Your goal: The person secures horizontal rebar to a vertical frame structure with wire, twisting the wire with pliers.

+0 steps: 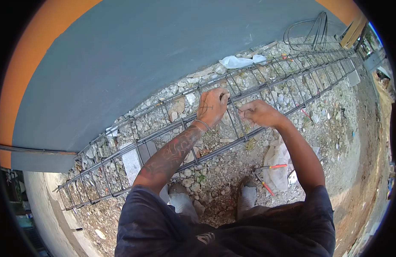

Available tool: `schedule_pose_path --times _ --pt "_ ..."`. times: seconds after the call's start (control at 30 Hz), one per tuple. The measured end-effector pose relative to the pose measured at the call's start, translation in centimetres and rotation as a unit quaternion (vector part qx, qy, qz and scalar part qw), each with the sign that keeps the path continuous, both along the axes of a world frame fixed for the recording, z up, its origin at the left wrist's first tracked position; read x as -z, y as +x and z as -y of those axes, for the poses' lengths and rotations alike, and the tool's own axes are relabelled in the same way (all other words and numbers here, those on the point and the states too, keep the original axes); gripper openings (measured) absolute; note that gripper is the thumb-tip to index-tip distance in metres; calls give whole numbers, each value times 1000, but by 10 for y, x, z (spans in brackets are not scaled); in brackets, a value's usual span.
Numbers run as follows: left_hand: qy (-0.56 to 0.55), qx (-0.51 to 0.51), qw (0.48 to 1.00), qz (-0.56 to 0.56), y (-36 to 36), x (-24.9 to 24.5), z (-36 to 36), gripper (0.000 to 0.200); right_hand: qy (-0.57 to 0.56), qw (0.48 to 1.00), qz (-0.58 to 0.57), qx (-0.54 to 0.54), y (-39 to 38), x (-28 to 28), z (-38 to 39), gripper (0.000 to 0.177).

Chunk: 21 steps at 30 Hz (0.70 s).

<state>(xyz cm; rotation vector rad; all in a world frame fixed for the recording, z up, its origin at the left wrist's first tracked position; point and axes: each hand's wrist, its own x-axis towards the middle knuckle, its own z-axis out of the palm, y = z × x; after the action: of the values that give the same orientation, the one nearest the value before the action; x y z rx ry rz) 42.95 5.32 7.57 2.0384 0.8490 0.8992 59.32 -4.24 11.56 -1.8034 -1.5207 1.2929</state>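
Note:
A long rebar cage (pixel 156 136) of dark longitudinal bars and square stirrups runs diagonally in front of me. My left hand (pixel 213 105) is closed at a crossing of a bar and a stirrup near the cage's middle; whatever is inside its fingers is hidden. Just to the right, my right hand (pixel 261 114) has its fingers pinched together beside the same stirrup. Anything in that pinch is too small to make out. On the ground below the right forearm lie red-handled pincers (pixel 277 166), with their handles spread apart.
Rubble (pixel 189 184) covers the ground under the cage and around my boots. A grey wall (pixel 133 55) rises behind it. A white plastic bag (pixel 243 62) lies along the wall, and a pale sack (pixel 276 156) near the pincers. Coiled wire or rod (pixel 320 32) rests at the far right.

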Motion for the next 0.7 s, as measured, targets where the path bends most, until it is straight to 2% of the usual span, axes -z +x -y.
schedule_pose_path --times 0.07,0.1,0.17,0.2,0.27,0.4,0.43,0.47,0.5,0.53,0.57,0.6,0.63,0.67,0.7 --pt "1 8 1000 -2 0 2 0 15 28 984 155 -79 1 -17 0 18" --pt "5 11 1000 -2 0 2 0 15 31 984 156 -76 -1 -20 -3 18" --pt "36 9 999 -17 0 1 1 14 170 922 320 -136 -8 -31 -15 15" --pt "38 9 999 -12 0 0 2 14 172 920 324 -137 -12 -38 -23 15" --pt "66 31 997 5 -2 -1 1 12 191 863 434 -174 -21 -55 -40 14" --pt "135 40 990 25 -3 9 4 9 117 855 455 -222 -13 -71 -74 10" --pt "180 47 982 20 -2 11 3 9 115 854 456 -222 -14 -74 -81 10" --pt "223 55 973 14 -2 14 3 9 111 842 474 -233 -15 -75 -88 10" --pt "221 58 973 13 -2 17 3 9 106 830 490 -245 -18 -75 -94 10" --pt "177 68 982 7 -3 14 0 9 115 801 522 -269 -24 -73 -100 10" --pt "133 78 988 3 -3 10 -2 9 114 803 521 -268 -32 -73 -104 10" --pt "133 79 988 3 -5 5 -6 9 113 775 549 -291 -41 -73 -109 11" --pt "80 101 992 -10 -7 0 -10 10 111 746 577 -315 -46 -73 -111 14" --pt "26 121 992 -22 -9 -4 -12 10 111 745 577 -315 -48 -74 -113 14" --pt "26 120 992 -22 -12 -5 -12 10 101 744 576 -323 -50 -77 -115 16"
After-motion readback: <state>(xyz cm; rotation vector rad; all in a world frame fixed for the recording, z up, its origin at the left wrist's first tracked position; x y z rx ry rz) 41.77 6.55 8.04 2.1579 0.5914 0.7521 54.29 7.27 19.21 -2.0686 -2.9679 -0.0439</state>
